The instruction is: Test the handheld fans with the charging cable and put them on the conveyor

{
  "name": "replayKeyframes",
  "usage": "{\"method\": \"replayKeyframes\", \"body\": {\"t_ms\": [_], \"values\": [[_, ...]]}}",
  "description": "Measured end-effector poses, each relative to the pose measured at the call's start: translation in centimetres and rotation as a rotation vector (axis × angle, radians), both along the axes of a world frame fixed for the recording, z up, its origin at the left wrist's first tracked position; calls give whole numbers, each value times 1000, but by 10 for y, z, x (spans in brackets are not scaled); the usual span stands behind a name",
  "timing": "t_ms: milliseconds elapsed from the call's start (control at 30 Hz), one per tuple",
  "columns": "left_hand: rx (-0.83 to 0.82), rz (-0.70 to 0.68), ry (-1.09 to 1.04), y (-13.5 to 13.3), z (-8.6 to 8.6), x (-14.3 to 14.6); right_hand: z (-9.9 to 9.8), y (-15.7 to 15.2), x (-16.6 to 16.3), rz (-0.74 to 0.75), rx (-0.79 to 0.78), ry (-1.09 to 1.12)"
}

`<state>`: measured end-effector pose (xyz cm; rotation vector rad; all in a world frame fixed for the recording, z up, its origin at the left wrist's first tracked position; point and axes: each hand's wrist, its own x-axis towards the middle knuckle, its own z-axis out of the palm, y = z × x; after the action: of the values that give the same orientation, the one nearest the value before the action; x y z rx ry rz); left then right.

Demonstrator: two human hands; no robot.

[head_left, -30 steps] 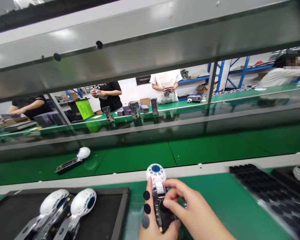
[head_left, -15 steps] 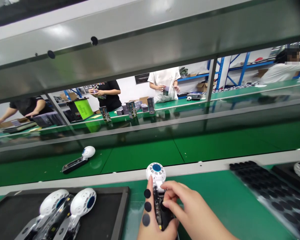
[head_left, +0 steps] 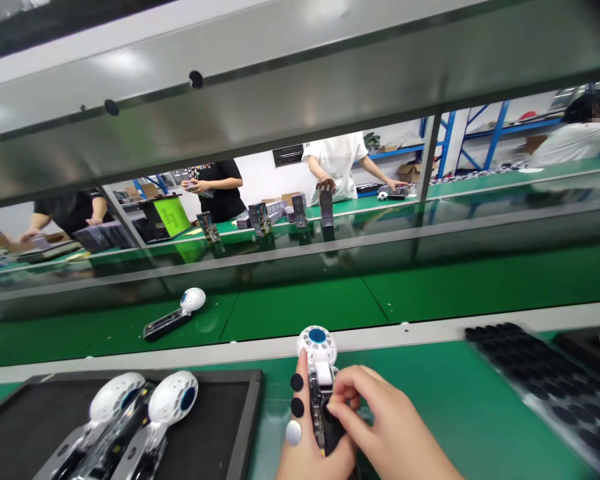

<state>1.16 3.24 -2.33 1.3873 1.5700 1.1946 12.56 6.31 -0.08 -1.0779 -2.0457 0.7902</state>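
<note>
My left hand is closed around the black, partly see-through handle of a device with a round white vented head and a blue centre, like a handheld fan. Its index finger lies along the handle and carries three round stick-on pads, two black and one shining pale. My right hand is closed in a pinch over the handle, thumb and index finger on a black round pad. Whether that pad touches the handle I cannot tell. Similar devices lie in a black tray at left.
A sheet of black round pads lies at right beside another dark tray. Beyond the pale rail, a green conveyor belt bears one more device. A metal shelf spans overhead. Co-workers and upright boxes are across the line.
The view has shifted slightly, and the device on the belt appears farther right. My right fingers stay pinched at the handle. Across the line, a co-worker's hand has set a box upright on the ledge.
</note>
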Motion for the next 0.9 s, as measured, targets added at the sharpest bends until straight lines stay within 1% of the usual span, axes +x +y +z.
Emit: {"method": "replayKeyframes", "body": {"t_ms": [167, 267, 333, 367, 467, 533, 600, 667, 733, 800, 833, 900], "values": [[-1, -9, 24, -2, 10, 1, -3, 2, 2, 28, 75, -60], [-11, -6, 24, -3, 13, -1, -5, 3, 6, 74, 230, -92], [-41, 12, -51, -3, 14, -4, -4, 4, 9, 150, 354, -57], [-69, 12, -126, -3, 14, -6, -4, 5, 12, 194, 394, -33], [-203, -29, -389, -3, 16, -13, 2, 8, 16, 296, 450, -12], [-271, -32, -477, -2, 17, -16, 7, 8, 16, 326, 508, -46], [-244, 16, -493, -1, 14, -17, 11, 6, 15, 337, 581, -80], [-158, 66, -492, 0, 9, -17, 13, 4, 13, 342, 619, -95], [-100, 88, -495, 1, 4, -17, 13, 2, 11, 339, 616, -93], [-100, 88, -493, 2, 1, -17, 13, 2, 12, 333, 553, -87], [-106, 83, -493, 2, 0, -16, 13, 3, 13, 326, 484, -75], [-113, 51, -500, 3, -1, -15, 14, 7, 18, 318, 278, -18]]}}
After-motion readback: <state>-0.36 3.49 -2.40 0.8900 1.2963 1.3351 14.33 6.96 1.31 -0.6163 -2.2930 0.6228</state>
